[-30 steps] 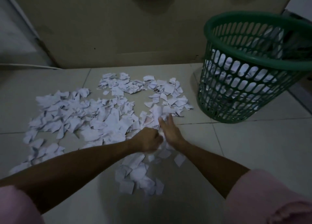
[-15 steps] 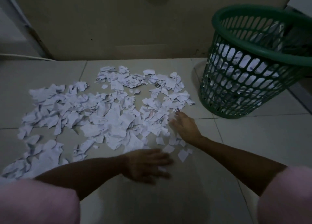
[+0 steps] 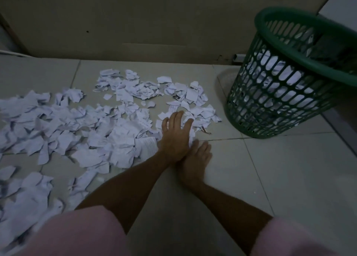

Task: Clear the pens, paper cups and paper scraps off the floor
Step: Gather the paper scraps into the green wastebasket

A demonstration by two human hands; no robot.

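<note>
— Across the left and centre of the frame, what lies on the floor?
— Torn paper scraps, a wide white spread over the pale tiles, thickest at mid-left and running to the lower left corner.
— And the hands?
— Both are at the scraps' right edge. The left hand lies flat on the paper, fingers straight and fanned apart. The right hand rests just below it, partly under the left wrist, its fingers stretched forward and loosely together, touching the nearest scraps. Neither grips anything.
— Where is the bin?
— A green lattice basket stands at the upper right, white paper showing through its holes. It is near the scraps but apart from them.
— Clothing?
— Pink sleeves fill the bottom edge.
</note>
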